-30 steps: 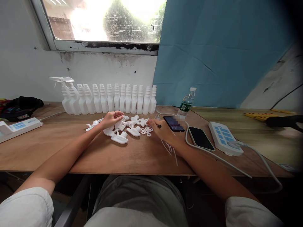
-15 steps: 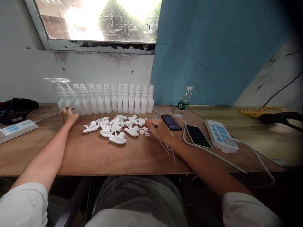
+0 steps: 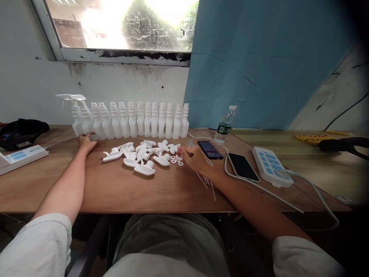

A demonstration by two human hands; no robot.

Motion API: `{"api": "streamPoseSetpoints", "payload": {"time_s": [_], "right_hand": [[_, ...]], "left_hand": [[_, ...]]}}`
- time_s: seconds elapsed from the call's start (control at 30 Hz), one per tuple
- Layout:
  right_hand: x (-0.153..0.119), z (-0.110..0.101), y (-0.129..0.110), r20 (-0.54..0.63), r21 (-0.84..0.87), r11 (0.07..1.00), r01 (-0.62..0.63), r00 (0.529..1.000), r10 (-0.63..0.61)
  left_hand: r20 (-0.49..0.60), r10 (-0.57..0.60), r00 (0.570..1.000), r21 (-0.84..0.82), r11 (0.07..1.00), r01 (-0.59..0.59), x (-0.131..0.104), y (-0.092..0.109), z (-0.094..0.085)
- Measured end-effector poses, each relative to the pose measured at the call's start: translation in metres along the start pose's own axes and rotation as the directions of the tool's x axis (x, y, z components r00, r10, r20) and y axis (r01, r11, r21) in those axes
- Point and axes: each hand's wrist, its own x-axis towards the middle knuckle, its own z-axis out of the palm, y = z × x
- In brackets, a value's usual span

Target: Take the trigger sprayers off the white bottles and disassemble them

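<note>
Two bare hands rest on the wooden table [image 3: 115,192]: the left hand [image 3: 86,141] lies loosely open, fingertips touching the base of a white bottle [image 3: 95,121] near the left end of the row (along the wall), holding nothing; the right hand [image 3: 194,158] curls loosely beside small white rings [image 3: 176,161] and the trigger heads [image 3: 141,156], pinching something dark I cannot identify

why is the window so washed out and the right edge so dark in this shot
Head view: daylight through the window blows out to white, so the greenery outside looks hazy; the right edge fades into black vignette, and the wide lens bows the table edge. The white bottles, left hand and right hand stay evenly lit; a small patch beside the phone is pixelated.
</note>
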Motion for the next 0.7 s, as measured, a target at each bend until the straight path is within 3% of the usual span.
{"api": "streamPoseSetpoints", "payload": {"time_s": [0.1,0.3,0.47,0.7], "right_hand": [[0.000,-0.001,-0.002,0.006,-0.001,1.000,-0.001,1.000,0.001],[0.000,-0.001,-0.002,0.008,-0.006,1.000,-0.003,1.000,0.003],[0.001,-0.001,-0.001,0.011,0.004,1.000,-0.006,1.000,0.006],[0.001,-0.001,-0.002,0.016,0.009,1.000,-0.019,1.000,0.019]], "left_hand": [[-0.087,-0.052,0.995,0.026,0.998,0.055,0.001,-0.005,0.003],[-0.358,0.011,0.934,0.041,0.999,0.004,0.003,-0.017,0.007],[-0.376,0.093,0.922,0.046,0.996,-0.082,0.006,-0.019,0.008],[-0.412,0.078,0.908,-0.072,0.990,-0.118,0.003,-0.013,0.006]]}}
